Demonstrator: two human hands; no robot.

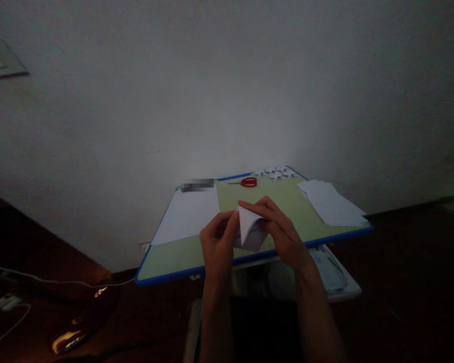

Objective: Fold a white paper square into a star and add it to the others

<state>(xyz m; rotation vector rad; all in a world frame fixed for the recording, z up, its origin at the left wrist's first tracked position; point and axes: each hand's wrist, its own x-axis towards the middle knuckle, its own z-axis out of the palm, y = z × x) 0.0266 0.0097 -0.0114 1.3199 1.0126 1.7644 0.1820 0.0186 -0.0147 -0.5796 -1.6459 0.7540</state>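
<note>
A white sheet of folded paper [248,224] is held up between both hands above the near edge of the table, one pointed flap standing out toward me. My left hand [218,237] pinches its left side between thumb and fingers. On the other side, my right hand [282,227] grips the paper, its index finger lying along the top edge. Some of the right fingertips are hidden behind the folded layers. Beyond the hands lie scissors [245,182] with red handles, their blades pointing left.
The green tabletop [181,257] has a blue rim. A large white sheet [191,214] lies at left, with a blurred dark object [197,185] at its far edge. Small folded paper pieces [276,172] sit at the back right, near a paper stack [331,201]. A wall stands behind.
</note>
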